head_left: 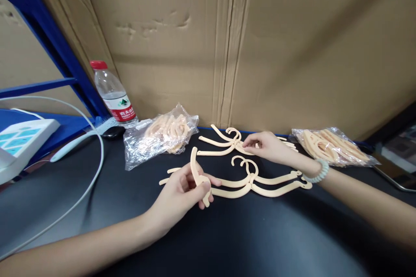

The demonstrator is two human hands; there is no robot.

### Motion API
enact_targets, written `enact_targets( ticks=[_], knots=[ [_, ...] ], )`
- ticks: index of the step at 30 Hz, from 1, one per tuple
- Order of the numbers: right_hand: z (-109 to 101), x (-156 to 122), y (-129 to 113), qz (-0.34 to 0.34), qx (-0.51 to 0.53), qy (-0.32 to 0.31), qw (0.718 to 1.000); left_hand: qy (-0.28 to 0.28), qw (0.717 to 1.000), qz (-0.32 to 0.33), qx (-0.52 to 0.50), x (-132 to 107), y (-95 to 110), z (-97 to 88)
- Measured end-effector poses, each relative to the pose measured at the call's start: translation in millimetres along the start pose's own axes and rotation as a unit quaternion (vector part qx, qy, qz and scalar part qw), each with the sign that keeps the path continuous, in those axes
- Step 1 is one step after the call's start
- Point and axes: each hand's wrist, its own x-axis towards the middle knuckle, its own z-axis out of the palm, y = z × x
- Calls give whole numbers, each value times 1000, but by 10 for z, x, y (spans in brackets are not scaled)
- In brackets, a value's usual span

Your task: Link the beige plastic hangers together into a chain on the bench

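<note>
On a black table lie small cream plastic hangers. My left hand is closed round one curved hanger piece, holding it tilted up off the table. My right hand reaches to the far pile of hangers and pinches one of them with fingertips. Between the hands lie two stacked hangers flat on the table. A pale bead bracelet is on my right wrist.
Two clear plastic bags of hangers lie at the back, one left and one right. A water bottle with a red cap stands by the cardboard wall. A white cable, a white device and blue shelving are on the left.
</note>
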Motion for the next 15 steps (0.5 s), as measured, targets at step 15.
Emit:
enact_targets(
  ticks=[15],
  knots=[
    [-74,-114,-21,-5,-63,66,996,-6,994,12,-113,37,63,-32]
  ],
)
